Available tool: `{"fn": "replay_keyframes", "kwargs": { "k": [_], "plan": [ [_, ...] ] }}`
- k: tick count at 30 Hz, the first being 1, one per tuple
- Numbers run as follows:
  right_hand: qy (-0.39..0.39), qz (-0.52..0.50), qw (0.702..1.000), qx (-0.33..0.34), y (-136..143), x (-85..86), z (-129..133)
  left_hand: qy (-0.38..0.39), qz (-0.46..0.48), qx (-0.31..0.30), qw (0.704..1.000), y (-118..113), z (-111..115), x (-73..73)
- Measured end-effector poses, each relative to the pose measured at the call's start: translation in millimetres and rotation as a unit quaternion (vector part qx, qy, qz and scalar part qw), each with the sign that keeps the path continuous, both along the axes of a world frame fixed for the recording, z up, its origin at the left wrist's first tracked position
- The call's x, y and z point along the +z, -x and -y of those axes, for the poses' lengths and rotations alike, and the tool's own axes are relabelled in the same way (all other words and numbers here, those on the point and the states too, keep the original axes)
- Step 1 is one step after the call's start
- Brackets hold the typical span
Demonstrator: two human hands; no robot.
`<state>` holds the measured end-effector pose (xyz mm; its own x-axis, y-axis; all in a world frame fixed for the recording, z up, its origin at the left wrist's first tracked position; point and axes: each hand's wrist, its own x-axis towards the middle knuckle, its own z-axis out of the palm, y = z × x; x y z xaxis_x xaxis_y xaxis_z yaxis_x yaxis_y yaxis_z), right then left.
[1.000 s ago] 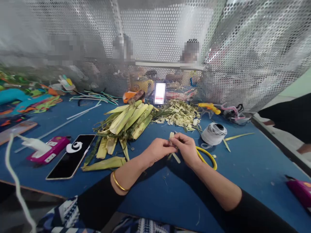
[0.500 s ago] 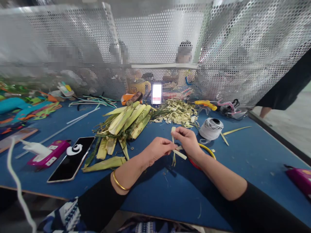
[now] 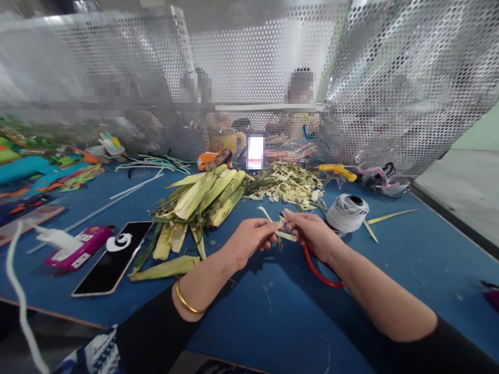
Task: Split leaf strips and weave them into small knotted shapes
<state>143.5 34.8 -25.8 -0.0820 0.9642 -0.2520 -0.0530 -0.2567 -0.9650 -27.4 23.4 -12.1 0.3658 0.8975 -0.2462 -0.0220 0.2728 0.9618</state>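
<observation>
My left hand [image 3: 251,240] is closed, its thumb and fingers pinching pale corn husk strips [image 3: 287,236] where they cross. Close beside it, my right hand [image 3: 312,231] is closed too, pinching an end of the husk strips at its fingertips. One thin strip end sticks up to the left above my left fingers. Below my right wrist lies a red curved handle [image 3: 320,278], partly hidden by the hand. A spool of white string [image 3: 348,213] stands just beyond my right hand. Left of my hands is a heap of corn husks [image 3: 206,195].
Behind my hands lies a pile of husk scraps [image 3: 292,182]. A yellow glue gun [image 3: 338,171] and safety glasses [image 3: 384,182] lie at the back right. A phone [image 3: 115,259] and a magenta power strip [image 3: 83,248] are at left. A perforated metal screen [image 3: 253,57] closes off the back.
My right hand has turned and lowered a little, its fingers now at the crossing of the strips. The upright strip end now leans left. A person at the far right has left view.
</observation>
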Motion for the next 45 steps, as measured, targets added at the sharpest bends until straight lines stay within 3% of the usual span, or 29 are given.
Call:
{"fn": "replay_keyframes", "kwargs": {
  "k": [2, 6, 10, 15, 19, 30, 37, 45],
  "plan": [
    [-0.038, 0.003, 0.999, 0.011, 4, 1.4, 4, -0.012, -0.021, -0.014, 1.000, -2, 2, -1.2],
    [-0.122, 0.013, 0.992, -0.030, 8, 2.6, 7, -0.011, -0.037, -0.028, 0.999, -3, 2, -3.1],
    [-0.166, 0.071, 0.981, -0.066, 9, -0.6, 6, 0.004, -0.003, -0.002, 1.000, -3, 0, -4.3],
    [-0.223, 0.201, 0.953, 0.033, 8, 2.0, 9, 0.014, 0.048, 0.073, 0.996, 0, -4, -4.4],
    [-0.290, 0.293, 0.908, 0.067, 9, 6.2, 13, 0.017, 0.047, 0.066, 0.997, -1, -4, -3.0],
    [-0.251, 0.199, 0.947, 0.024, 3, 1.2, 6, 0.040, 0.054, 0.102, 0.992, -1, -5, 0.7],
    [-0.306, 0.266, 0.913, -0.039, 9, -9.6, 8, 0.070, 0.101, 0.063, 0.991, 4, -9, 3.9],
    [-0.348, 0.358, 0.863, -0.072, 10, -11.0, 13, 0.049, 0.046, 0.074, 0.995, 1, -6, 1.8]
  ]
}}
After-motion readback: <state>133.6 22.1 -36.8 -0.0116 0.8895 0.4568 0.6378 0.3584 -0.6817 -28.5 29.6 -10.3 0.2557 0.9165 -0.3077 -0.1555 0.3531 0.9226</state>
